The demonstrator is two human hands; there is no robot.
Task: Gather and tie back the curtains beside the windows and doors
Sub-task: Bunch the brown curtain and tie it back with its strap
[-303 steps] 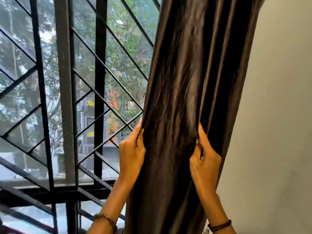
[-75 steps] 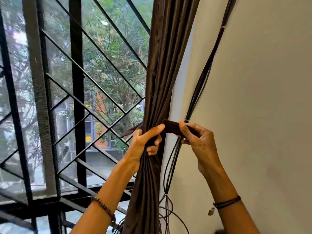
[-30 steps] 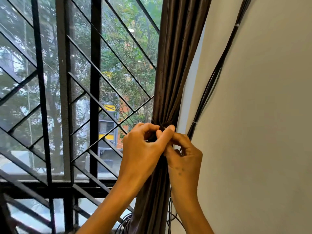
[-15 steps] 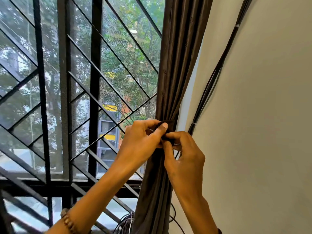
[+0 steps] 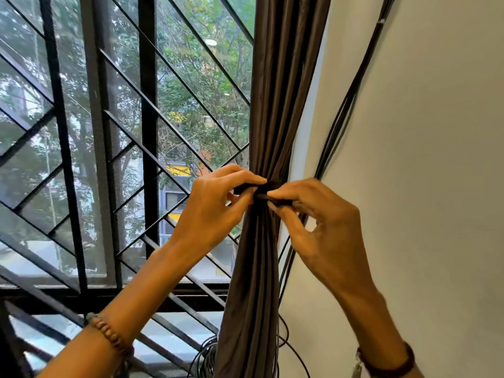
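Brown curtain (image 5: 272,105) is gathered into a tight bunch between grille (image 5: 148,132) and wall (image 5: 422,159). Around it a dark tie (image 5: 262,190) is wrapped, its ends pinched by left hand (image 5: 215,211) and right hand (image 5: 327,227).

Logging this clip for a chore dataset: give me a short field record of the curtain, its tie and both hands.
curtain: dark brown, gathered into a narrow bundle beside the window grille
tie: dark band across the bundle's narrowest part; knot cannot be told
left hand: pinches the tie's left end
right hand: pinches the tie's right end
cables: black, along the wall right of the curtain
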